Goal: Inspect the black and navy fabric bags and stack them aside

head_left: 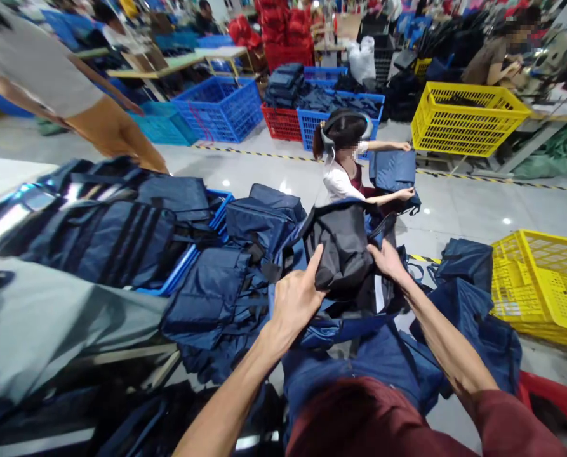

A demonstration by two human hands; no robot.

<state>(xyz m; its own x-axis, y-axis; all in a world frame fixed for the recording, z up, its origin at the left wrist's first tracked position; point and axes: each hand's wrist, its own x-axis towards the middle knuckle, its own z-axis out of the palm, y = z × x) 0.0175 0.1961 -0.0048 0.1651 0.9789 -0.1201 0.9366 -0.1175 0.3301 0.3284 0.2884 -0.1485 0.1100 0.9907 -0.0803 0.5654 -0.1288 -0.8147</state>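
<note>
A navy bag with a black lining [345,247] lies open in front of me, its mouth facing up. At its near left side, my left hand [296,297] is closed on the bag's lining, with one finger stretched along the black fabric. My right hand [386,259] pinches the lining at the right side of the opening. A white label [379,293] shows inside, below the right hand. Folds of lining hide some fingertips of both hands. Finished-looking navy bags [207,289] are heaped just left of my left hand.
More navy bags [473,324] lie on the right beside a yellow crate [545,279]. A blue crate [181,270] heaped with bags stands left. Ahead, a seated co-worker [343,178] holds a navy bag [392,170]. Another person [40,63] stands at far left.
</note>
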